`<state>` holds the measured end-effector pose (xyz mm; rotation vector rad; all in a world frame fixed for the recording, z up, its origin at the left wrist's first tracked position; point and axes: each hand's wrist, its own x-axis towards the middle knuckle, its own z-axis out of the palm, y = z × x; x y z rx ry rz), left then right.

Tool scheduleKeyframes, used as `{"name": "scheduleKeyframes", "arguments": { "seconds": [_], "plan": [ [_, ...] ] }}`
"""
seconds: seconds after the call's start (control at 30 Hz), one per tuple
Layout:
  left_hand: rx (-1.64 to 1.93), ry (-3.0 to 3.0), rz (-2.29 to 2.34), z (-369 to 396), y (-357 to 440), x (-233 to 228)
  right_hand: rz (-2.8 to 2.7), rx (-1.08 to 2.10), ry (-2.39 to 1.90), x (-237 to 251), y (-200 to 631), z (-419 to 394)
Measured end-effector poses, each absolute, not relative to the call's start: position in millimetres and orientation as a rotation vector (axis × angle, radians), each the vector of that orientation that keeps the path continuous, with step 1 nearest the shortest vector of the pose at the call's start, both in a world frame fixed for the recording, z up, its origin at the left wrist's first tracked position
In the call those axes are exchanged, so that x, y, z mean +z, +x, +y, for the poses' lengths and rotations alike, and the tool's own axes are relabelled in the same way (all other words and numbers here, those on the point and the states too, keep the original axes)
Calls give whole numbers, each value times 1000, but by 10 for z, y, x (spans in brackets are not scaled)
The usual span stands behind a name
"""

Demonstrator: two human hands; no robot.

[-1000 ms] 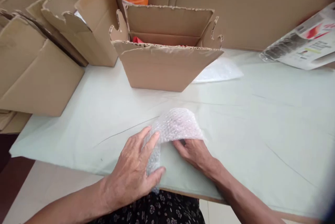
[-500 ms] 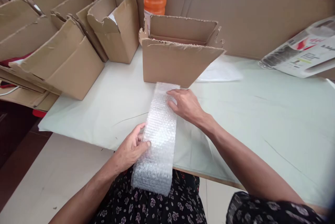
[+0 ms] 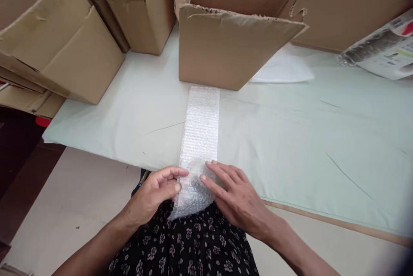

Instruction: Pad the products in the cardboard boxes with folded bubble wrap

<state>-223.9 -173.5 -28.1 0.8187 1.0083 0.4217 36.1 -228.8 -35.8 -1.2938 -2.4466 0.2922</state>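
A long strip of bubble wrap (image 3: pixel 200 130) lies flat on the pale green table (image 3: pixel 290 138). Its far end touches the open box (image 3: pixel 226 48), and its near end hangs over the table edge onto the person's flowered dress (image 3: pixel 190 246). The left hand (image 3: pixel 155 192) pinches the near end from the left, thumb and fingers closed on it. The right hand (image 3: pixel 232 196) lies flat on the same end, fingers spread and pressing down. More boxes (image 3: pixel 74 31) stand to the left. A printed bag (image 3: pixel 383 50) lies far right.
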Motion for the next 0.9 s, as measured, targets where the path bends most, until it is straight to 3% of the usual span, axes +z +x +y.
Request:
{"name": "scheduleKeyframes", "arguments": {
  "seconds": [0.17,0.4,0.53,0.7,0.9],
  "plan": [
    [580,501,894,-1565,-2088,-162,-1931,301,-1360,-460,140,-2096],
    [623,695,1041,-1510,-2013,-216,-1758,115,-1848,-622,207,-1749],
    [732,1220,1208,-1617,-2028,-286,-1674,-18,-1785,-581,196,-1875],
    [856,2253,1129,-1629,-2030,-389,-1935,196,-1533,-447,205,-2049],
    [751,2479,1021,-1506,-1909,-558,-2018,270,-1469,-615,186,-1993]
  ]
}}
